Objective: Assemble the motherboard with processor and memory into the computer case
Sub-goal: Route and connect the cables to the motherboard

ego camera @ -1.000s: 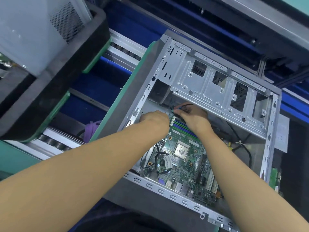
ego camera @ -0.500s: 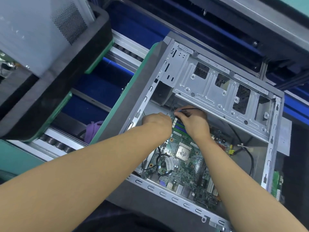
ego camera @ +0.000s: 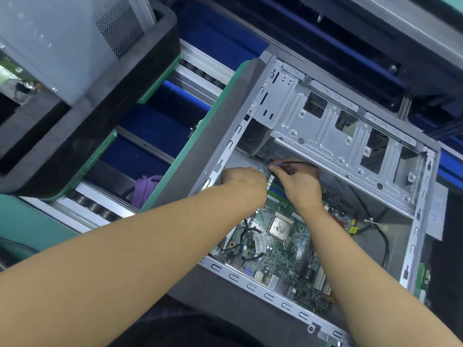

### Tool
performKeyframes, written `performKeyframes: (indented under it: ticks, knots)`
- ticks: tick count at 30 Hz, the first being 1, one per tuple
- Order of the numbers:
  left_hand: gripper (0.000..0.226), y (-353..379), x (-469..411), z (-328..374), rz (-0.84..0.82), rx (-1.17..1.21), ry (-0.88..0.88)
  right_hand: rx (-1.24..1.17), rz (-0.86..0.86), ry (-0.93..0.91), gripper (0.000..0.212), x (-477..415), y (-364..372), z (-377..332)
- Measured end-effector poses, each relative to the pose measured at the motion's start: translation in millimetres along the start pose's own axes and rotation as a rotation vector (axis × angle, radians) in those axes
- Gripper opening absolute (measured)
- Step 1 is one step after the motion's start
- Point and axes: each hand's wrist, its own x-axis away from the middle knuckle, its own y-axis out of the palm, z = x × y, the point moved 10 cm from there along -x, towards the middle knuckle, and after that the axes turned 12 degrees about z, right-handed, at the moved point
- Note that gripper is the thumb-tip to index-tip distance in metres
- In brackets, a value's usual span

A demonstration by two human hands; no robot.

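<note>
The computer case [ego camera: 250, 286] lies open side up, and the motherboard [ego camera: 283, 256] already sits flat on its floor, just inside the near rail; the processor [ego camera: 280, 227] is seated mid-board, and beyond it the blue and green memory slots [ego camera: 276, 189] run under both wrists. At the board's far corner the right hand [ego camera: 300, 184] has its fingers [ego camera: 283, 171] pinched round the end of a black cable [ego camera: 302, 162], which arcs away under the drive cage [ego camera: 333, 136]; the left hand [ego camera: 244, 180] rests just beside it, near the case's left wall.

The step looks to be plugging that lead into a header at the board's edge. To do it well, I would square the plug to its pins before pressing; push straight down, not at a slant; brace the board with the other hand so it does not flex; and keep the slack clear of the slots and the cage's metal lip.

The case's near right corner runs off the frame; no mounting screws can be made out on the board; whether memory modules fill the slots is too blurred to say. The left hand shows only its back and knuckles, so I cannot tell whether its fingers grip, press or hang loose; the header itself is covered by the right hand.
</note>
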Motion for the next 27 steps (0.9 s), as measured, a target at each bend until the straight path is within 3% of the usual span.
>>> performKeyframes:
  ticks: [6,13,27]
  knots:
    - [0.055,-0.6,-0.1,0.0,0.006,-0.005,0.002,-0.063,0.026,0.034,0.015,0.1,-2.1,-2.7]
    - [0.057,1.9,-1.5,0.8,0.009,0.012,0.009,0.009,0.001,-0.048,0.007,3.8,-1.3,-8.7]
    - [0.058,8.9,-1.6,1.1,-0.031,-0.005,0.012,0.088,0.005,0.027,0.028,5.7,-1.1,-2.7]
